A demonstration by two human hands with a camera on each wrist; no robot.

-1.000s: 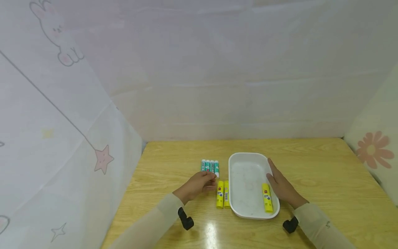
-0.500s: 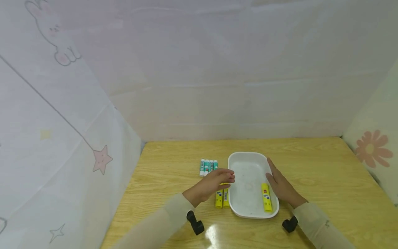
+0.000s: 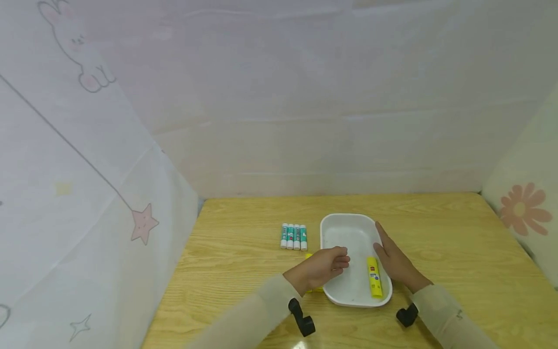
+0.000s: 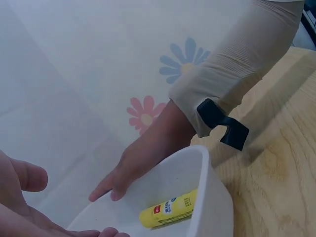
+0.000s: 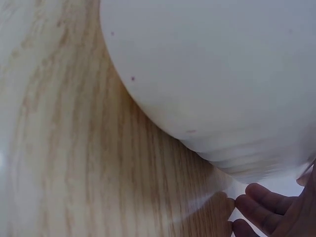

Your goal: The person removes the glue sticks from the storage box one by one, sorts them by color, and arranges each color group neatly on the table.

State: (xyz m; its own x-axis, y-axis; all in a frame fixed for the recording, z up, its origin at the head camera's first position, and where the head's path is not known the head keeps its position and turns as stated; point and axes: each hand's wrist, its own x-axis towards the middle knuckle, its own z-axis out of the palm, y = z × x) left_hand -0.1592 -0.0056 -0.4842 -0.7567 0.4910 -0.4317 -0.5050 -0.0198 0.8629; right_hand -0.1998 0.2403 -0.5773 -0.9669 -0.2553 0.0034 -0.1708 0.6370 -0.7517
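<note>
Over the left side of a white plastic tray (image 3: 348, 303) hovers my left hand (image 3: 321, 267), fingers loosely bent and nothing in its grasp. In the left wrist view its thumb (image 4: 33, 177) stands apart from the fingers. My right hand (image 3: 397, 264) holds the tray's right rim, thumb over the edge and fingers along the outer side. A yellow glue stick (image 3: 374, 277) lies inside the tray near that hand. Left of the tray, more yellow glue stick (image 3: 308, 255) shows, mostly hidden behind my left hand and wrist.
Several teal-and-white glue sticks (image 3: 294, 237) lie side by side left of the tray's far end. The wooden table (image 3: 226, 261) reaches back to a pale cloth wall (image 3: 305, 145), with printed cloth at both sides.
My left hand has moved right, from beside the teal glue sticks to over the tray, now covering much of the two yellow glue sticks. The right hand and tray stay put.
</note>
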